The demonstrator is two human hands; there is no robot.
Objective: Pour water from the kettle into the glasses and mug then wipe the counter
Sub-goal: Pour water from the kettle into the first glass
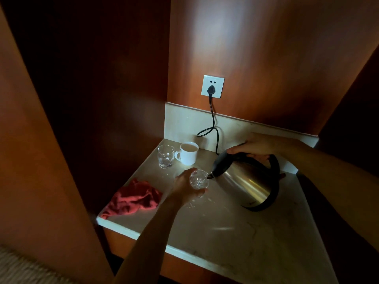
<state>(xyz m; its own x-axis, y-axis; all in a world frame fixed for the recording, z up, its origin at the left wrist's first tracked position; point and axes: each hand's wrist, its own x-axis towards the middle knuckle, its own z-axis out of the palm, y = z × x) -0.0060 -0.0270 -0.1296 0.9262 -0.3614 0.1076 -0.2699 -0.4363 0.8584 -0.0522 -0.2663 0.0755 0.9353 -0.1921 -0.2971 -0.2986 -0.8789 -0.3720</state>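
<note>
My right hand (255,147) grips the black handle of a steel kettle (249,184), which is tilted left with its spout at the rim of a clear glass (199,179). My left hand (184,186) is wrapped around that glass from the left, on the pale counter (225,232). Water is in the glass. Further back stand a second clear glass (165,156) with water in its bottom and a white mug (188,153) that is nearly full. A crumpled red cloth (133,198) lies at the counter's left front.
Small water drops (191,204) lie on the counter near the held glass. A black cord (213,124) runs from a wall socket (212,86) down behind the mug. Dark wooden walls close in the counter on the left, back and right.
</note>
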